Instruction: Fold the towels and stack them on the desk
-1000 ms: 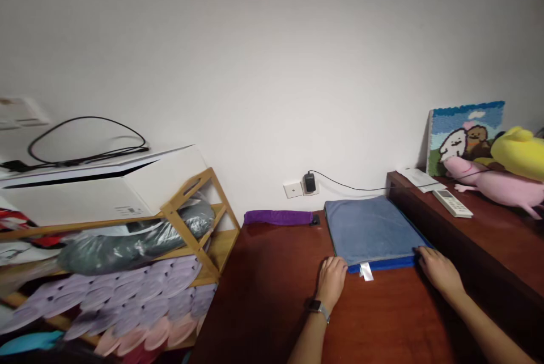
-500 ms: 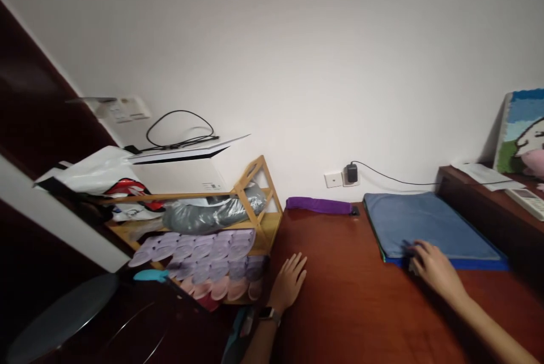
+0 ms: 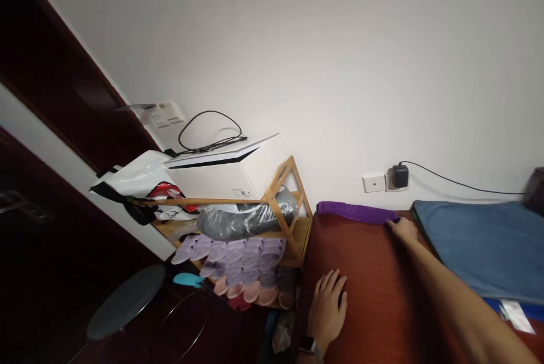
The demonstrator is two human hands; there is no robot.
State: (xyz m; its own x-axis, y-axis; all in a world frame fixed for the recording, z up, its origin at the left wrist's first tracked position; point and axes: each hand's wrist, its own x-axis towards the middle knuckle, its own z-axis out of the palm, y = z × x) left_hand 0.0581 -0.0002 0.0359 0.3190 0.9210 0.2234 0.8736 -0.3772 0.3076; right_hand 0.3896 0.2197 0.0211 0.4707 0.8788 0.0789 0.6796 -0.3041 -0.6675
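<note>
my right hand [image 3: 403, 230] just left the blue cloth [image 3: 480, 248] for the right end of the purple cloth [image 3: 355, 212] along the desk [image 3: 369, 273]'s back edge, so that's my focus now, can't tell if it's pinched, left hand [image 3: 328, 308] open by the left edge

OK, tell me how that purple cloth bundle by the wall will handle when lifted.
The purple cloth bundle looks soft and matte, so probably grippy rather than slippery. Being long and fabric-like, it may droop if raised only from the end near the right hand. Its slim shape suggests little weight.
</note>
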